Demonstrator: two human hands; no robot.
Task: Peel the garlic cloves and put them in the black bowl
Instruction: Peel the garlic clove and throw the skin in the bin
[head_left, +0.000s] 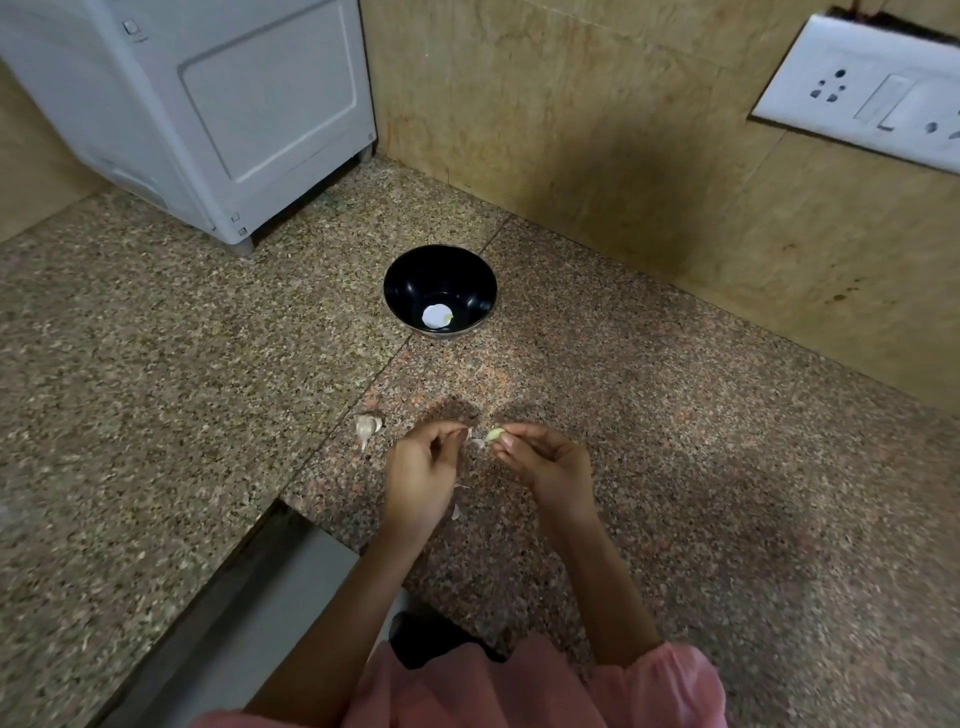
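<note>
A black bowl (440, 291) stands on the granite counter (156, 364) near the wall, with a pale clove (437, 316) lying at its bottom. Closer to me, my right hand (545, 460) pinches a pale garlic clove (494, 434) between thumb and fingers. My left hand (422, 473) hovers just to its left, fingertips curled together at a scrap of skin (470, 432). A piece of the garlic bulb (367, 427) lies on the counter left of my hands. Bits of peel (456, 512) lie under and between my hands.
A white appliance (208, 104) stands at the back left of the counter. A tiled wall (623, 130) with a white socket plate (862, 93) runs behind and to the right. The counter's edge drops off at the lower left beside a grey strip (270, 582).
</note>
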